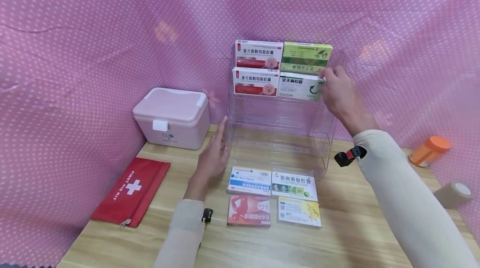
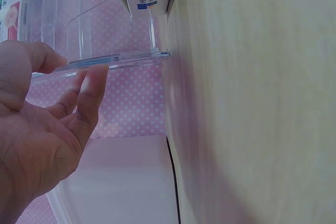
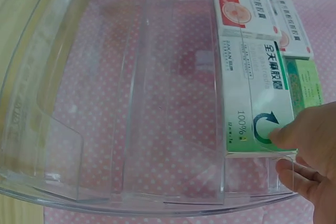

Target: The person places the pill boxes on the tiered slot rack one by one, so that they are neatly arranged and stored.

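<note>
We see a clear stepped rack (image 1: 277, 124) standing on the table (image 1: 281, 247), its two upper tiers carrying four medicine boxes. The white-and-green box (image 1: 296, 86) sits at the right of the second tier, just beside the lower red-and-white box (image 1: 256, 81); the upper red-and-white box (image 1: 258, 54) and the green box (image 1: 305, 57) fill the tier above. All four lean back with broad faces forward, presumably so that each label can be read over the tier in front.

The right hand (image 1: 343, 95) pinches the white-and-green box at its outer end: in the right wrist view, the thumb lies on the face and the fingers beyond the edge, a hold that we judge suited to squaring the box. The left hand (image 1: 213, 157) pinches the rack's side panel between thumb and fingers, probably to steady so light a frame.

Before the rack, we note the blue-and-white box (image 1: 249, 180), the green-banded box (image 1: 294, 184), the pink box (image 1: 249, 209) and the yellow-and-white box (image 1: 299, 212), laid flat in two rows, apparently for easy reach.
</note>
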### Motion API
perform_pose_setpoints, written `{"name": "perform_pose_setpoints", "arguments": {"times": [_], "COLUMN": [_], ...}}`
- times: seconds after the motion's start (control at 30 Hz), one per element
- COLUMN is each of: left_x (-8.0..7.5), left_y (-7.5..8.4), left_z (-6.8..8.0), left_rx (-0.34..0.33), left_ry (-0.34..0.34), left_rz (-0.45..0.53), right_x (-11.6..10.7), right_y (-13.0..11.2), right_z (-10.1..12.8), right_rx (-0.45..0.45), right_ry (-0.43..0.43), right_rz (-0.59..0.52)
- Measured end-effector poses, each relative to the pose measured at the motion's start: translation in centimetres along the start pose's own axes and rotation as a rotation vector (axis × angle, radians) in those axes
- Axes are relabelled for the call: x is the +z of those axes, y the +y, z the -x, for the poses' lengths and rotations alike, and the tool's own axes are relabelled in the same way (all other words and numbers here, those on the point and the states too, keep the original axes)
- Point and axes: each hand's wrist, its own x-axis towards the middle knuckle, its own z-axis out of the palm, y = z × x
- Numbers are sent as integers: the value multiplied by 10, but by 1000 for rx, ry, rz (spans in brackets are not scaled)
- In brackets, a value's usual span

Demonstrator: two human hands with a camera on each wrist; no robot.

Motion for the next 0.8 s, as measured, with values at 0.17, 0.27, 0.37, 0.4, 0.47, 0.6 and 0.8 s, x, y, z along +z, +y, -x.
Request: {"name": "perform_pose_setpoints", "arguments": {"times": [0.17, 0.27, 0.37, 0.4, 0.47, 0.6, 0.8], "left_x": [-1, -1, -1, -1, 0, 1, 2], "left_y": [1, 2, 2, 1, 0, -2, -3], "left_z": [-1, -1, -1, -1, -1, -2, -3], "left_rx": [6, 3, -4, -6, -11, -11, -16], "left_ry": [-6, -13, -17, -17, -13, -10, -16], "left_rz": [-1, 1, 6, 6, 4, -5, -4], "right_x": [1, 2, 4, 5, 4, 0, -8], "right_y": [-2, -3, -3, -3, -3, -5, -6], "right_z": [3, 5, 8, 9, 10, 12, 20], "right_rx": [48, 2, -71, -90, -127, -132, -104], "right_ry": [-29, -25, 23, 38, 65, 37, -49], "right_rz": [-59, -10, 50, 67, 95, 103, 43]}}
